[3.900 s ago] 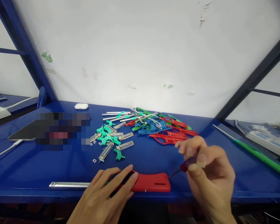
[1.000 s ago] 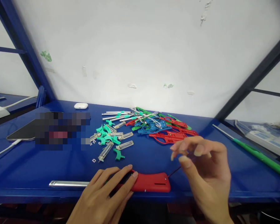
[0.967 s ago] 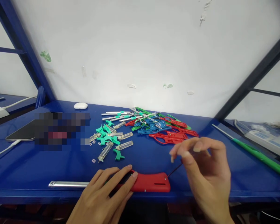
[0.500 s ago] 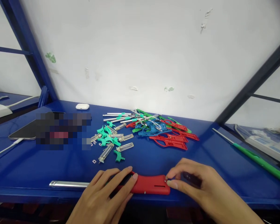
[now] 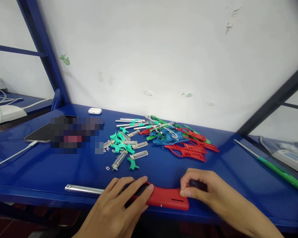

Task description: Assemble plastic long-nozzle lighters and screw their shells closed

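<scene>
Both forearms are bare, no sleeves, no gloves; the left hand (image 5: 119, 208) and right hand (image 5: 206, 193) wear no rings.

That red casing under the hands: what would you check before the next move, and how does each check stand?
1. Left hand pins the red casing: ok.
2. Casing lies flat near the bench front edge: ok.
3. Right hand grips a dark tool handle at the casing's end: ok.
4. Tool tip seated: cannot tell, hidden by fingers.
5. Metal tube sticks out straight left of the casing: ok.
6. Spare parts pile apart from hands: ok.
</scene>
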`<state>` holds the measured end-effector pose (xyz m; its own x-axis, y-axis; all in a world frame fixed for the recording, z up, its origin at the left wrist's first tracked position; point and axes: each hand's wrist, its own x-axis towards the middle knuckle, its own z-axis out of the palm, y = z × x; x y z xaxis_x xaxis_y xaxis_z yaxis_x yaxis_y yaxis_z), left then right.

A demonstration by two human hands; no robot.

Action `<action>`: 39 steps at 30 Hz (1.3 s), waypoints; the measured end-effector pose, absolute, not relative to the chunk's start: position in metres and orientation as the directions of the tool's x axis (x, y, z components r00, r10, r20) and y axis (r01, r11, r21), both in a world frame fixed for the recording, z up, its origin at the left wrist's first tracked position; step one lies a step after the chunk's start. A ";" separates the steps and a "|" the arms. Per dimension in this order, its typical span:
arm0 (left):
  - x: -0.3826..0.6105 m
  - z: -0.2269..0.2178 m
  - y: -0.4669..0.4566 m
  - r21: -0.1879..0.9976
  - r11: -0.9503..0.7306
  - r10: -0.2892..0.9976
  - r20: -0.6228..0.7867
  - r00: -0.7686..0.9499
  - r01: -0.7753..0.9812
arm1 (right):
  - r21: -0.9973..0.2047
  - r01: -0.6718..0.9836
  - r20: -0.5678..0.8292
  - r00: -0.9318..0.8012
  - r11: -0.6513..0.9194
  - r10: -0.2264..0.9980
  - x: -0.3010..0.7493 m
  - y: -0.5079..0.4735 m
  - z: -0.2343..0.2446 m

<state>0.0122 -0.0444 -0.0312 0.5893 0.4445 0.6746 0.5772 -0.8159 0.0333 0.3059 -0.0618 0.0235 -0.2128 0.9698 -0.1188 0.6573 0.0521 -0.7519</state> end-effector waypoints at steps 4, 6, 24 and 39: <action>0.013 -0.036 -0.045 0.048 -0.825 0.433 0.693 0.576 0.563 | -0.758 0.652 -0.204 -0.283 0.032 0.937 0.311 -0.050 0.027; 0.014 -0.040 -0.044 0.064 -0.828 0.430 0.709 0.558 0.556 | -0.760 0.648 -0.219 -0.330 0.052 0.918 0.312 -0.045 0.030; 0.011 -0.036 -0.044 0.043 -0.828 0.441 0.666 0.601 0.560 | -0.759 0.651 -0.308 -0.373 0.011 0.875 0.312 -0.033 0.043; 0.011 -0.034 -0.043 0.058 -0.827 0.445 0.677 0.587 0.560 | -0.294 0.929 0.058 -0.217 0.225 0.974 0.298 -0.074 0.019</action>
